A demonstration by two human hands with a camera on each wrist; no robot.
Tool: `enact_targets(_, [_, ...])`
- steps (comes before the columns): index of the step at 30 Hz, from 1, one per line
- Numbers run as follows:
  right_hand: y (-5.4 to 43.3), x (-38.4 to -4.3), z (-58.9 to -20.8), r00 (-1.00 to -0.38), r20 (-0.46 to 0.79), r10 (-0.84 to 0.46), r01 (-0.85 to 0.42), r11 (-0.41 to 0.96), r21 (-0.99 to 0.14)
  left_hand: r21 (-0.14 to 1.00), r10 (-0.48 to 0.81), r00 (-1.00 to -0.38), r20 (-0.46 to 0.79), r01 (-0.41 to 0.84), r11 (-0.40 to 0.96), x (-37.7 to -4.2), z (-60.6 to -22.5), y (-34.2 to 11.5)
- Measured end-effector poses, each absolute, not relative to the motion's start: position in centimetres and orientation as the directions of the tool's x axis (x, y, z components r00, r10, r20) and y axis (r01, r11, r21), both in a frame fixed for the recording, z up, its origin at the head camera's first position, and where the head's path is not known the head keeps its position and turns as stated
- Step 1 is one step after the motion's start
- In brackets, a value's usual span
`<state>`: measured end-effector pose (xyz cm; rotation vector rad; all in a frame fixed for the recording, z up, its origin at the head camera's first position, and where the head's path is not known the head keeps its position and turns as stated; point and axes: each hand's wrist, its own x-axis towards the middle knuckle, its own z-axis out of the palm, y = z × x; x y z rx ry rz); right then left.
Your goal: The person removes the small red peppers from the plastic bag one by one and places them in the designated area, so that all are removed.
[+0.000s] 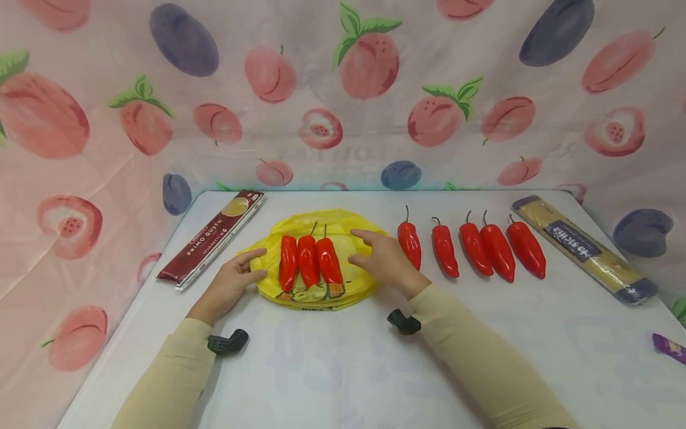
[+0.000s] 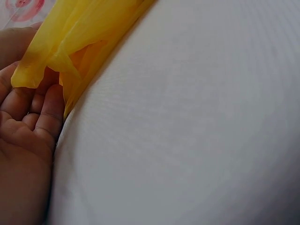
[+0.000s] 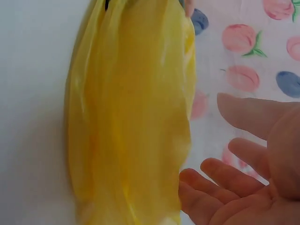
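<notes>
A yellow plastic bag (image 1: 356,283) lies flat on the white table with three red chili peppers (image 1: 308,262) side by side on it, their lower tips partly covered by its front. At the bag's left edge, my left hand (image 1: 230,283) has thumb and fingers apart; in the left wrist view a fold of yellow plastic (image 2: 70,51) overlaps its fingers. My right hand (image 1: 386,259) hovers over the bag's right side, fingers spread and nothing between them. The right wrist view shows its thumb well away from its fingers, beside the bag's yellow side (image 3: 136,108).
Several more red peppers (image 1: 498,250) lie in a row to the right of the bag. A red spaghetti pack (image 1: 214,238) rests at the left, a clear pasta pack (image 1: 584,247) at the right. A purple wrapper (image 1: 670,347) lies at the right edge. Fruit-print cloth (image 1: 364,125) hangs behind.
</notes>
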<state>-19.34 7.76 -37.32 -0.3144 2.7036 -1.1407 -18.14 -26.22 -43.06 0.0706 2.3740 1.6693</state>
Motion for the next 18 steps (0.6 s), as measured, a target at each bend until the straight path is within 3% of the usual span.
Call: enact_targets(18, [3.8, -19.0, -39.2, -0.931, -0.189, -0.312, -0.059, 0.641, -0.765, 0.922, 0.167, -0.97, -0.177, -0.104, 0.373, -18.1, -42.8, -26.2])
